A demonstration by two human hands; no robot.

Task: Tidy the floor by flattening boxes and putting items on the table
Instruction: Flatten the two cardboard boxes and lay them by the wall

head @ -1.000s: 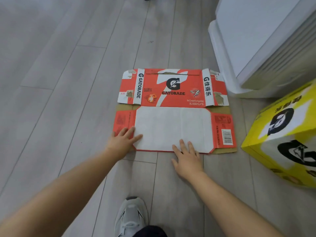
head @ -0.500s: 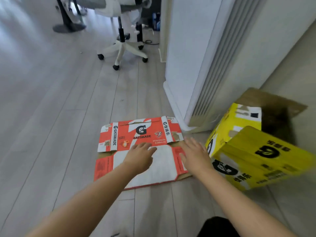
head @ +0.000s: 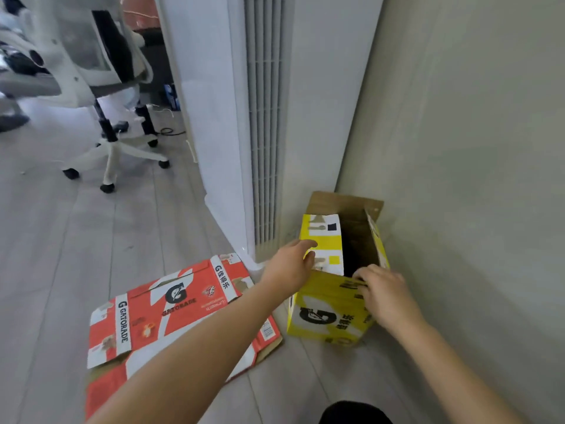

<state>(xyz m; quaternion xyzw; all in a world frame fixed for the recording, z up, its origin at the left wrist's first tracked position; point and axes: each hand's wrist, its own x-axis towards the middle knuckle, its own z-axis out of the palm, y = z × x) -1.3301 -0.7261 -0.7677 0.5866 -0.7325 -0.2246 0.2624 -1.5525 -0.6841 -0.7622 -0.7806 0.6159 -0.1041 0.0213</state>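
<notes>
An open yellow Gatorade box [head: 325, 316] stands upright on the floor against the wall, its top flaps up and its inside dark. My right hand [head: 383, 290] grips the box's near top rim, fingers curled over the edge. My left hand [head: 290, 266] reaches across to the box's left flap, with thumb and loosely bent fingertips touching its outer face. A flattened red Gatorade box [head: 189, 304] lies on the floor to the left, partly under my left forearm.
A tall white air-conditioner tower [head: 260, 117] stands right behind the yellow box. The beige wall [head: 458, 148] closes off the right side. A white office chair [head: 113, 148] on wheels stands at the back left on the grey plank floor [head: 61, 240].
Both hands left the flattened red box and moved right to the yellow box. My view swung up and to the right.
</notes>
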